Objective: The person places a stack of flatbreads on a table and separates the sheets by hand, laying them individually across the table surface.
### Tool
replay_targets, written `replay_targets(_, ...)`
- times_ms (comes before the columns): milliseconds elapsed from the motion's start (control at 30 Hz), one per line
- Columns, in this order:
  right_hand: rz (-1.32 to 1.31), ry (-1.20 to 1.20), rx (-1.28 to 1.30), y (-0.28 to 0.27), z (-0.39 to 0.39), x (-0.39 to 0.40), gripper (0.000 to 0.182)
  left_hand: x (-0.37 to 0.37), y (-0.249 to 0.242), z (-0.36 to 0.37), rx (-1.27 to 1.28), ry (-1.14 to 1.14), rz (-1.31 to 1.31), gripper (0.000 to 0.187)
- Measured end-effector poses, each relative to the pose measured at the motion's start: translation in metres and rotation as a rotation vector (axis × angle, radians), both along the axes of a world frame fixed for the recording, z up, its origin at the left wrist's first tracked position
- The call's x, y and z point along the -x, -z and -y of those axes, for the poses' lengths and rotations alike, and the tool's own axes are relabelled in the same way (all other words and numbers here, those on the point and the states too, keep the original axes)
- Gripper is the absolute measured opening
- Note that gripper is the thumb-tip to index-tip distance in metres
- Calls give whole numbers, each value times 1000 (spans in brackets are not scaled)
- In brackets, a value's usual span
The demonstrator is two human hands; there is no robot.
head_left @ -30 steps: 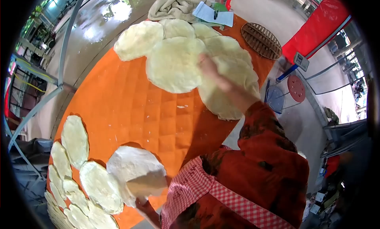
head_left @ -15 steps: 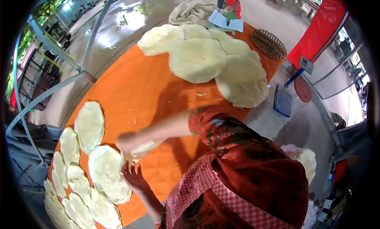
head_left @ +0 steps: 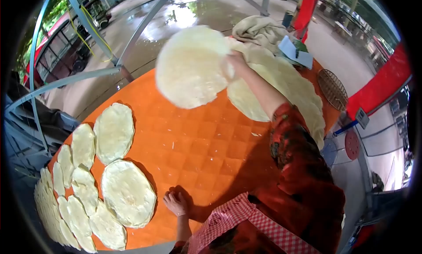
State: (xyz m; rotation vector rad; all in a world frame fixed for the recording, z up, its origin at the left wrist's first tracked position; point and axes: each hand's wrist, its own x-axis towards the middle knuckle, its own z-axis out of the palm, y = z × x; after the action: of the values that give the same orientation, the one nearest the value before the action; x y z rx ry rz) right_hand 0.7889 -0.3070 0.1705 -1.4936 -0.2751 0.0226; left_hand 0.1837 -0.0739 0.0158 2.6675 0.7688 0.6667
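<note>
My right hand (head_left: 236, 63) is stretched to the far side of the orange-covered table (head_left: 189, 153) and grips the right edge of a large round flatbread (head_left: 191, 67). That flatbread is lifted, slightly smeared by motion, beside a spread of overlapping flatbreads (head_left: 281, 80) at the far right. Near the front of the table, my left hand (head_left: 176, 203) lies on the cloth with nothing in it, its fingers apart. Just left of it, not touching, is a round, pale flatbread (head_left: 127, 193). Several smaller ones lie further left, including an oval flatbread (head_left: 114, 133).
A beige cloth (head_left: 259, 30), an open notebook (head_left: 294, 53) and a woven tray (head_left: 332, 89) sit along the far right end. Metal frame bars (head_left: 145, 25) stand beyond the left edge. A red banner (head_left: 378, 85) hangs at right.
My right hand has swung from the left hand's side to the far end, now with a flatbread spread out in it. My left hand has come down onto the table. The view has shifted.
</note>
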Motion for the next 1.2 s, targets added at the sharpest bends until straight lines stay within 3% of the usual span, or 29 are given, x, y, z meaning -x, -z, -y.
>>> replay_targets(33, 63, 131, 228, 46, 24, -24, 18, -4, -6, -1, 15, -12, -25, 25)
replay_targets(67, -181, 236, 386, 47, 34, -3, 18, -7, -8, 2, 38, -27, -52, 25)
replay_targets(133, -121, 307, 508, 129, 63, -9, 16, -7, -5, 2, 76, -33, -89, 27)
replay_targets(200, 289, 859, 969, 150, 48, 34, 15, -10, 0, -2, 59, -37, -113, 27)
replay_targets(267, 386, 576, 662, 184, -8, 58, 10, -11, -4, 2, 94, -54, -148, 28)
replay_targets(300, 69, 182, 244, 193, -51, 80, 7, -15, -11, 2, 129, -71, -177, 29)
replay_targets(333, -240, -84, 140, 152, -103, 123, 7, -14, -7, -1, 121, -43, -161, 31)
replay_targets(400, -465, -443, 39, 154, -198, 167, 12, -14, -12, -4, 92, -46, -160, 30)
replay_targets(433, -585, -493, -15, 156, -248, 185, 14, -12, -5, -7, 75, -47, -155, 29)
replay_targets(500, -530, -617, 1, 172, -338, 209, 15, -10, -3, -10, 138, -47, -157, 29)
replay_targets(567, -735, -574, -82, 166, -412, 233, 23, -7, -1, -13, 139, -40, -169, 29)
replay_targets(667, -637, -305, 183, 180, -501, 249, 36, -4, 0, -19, 194, -20, -110, 29)
replay_targets(767, -672, -117, 254, 191, -545, 256, 49, -1, -4, -24, 261, 15, -25, 30)
replay_targets(833, -635, -55, 480, 208, -563, 242, 53, 6, 8, -26, 305, 11, 6, 28)
replay_targets(900, -599, -309, 392, 179, -540, 242, 45, 6, -1, -31, 325, 7, 95, 26)
replay_targets(1000, -469, -249, 578, 155, -545, 242, 35, 12, -8, -33, 398, 13, 175, 25)
replay_targets(1100, -330, -344, 144, 149, -578, 221, 31, 18, -11, -41, 458, 77, 242, 27)
replay_targets(1200, 174, -484, 251, 11, -599, 226, 27, 25, -24, -48, 517, 118, 227, 25)
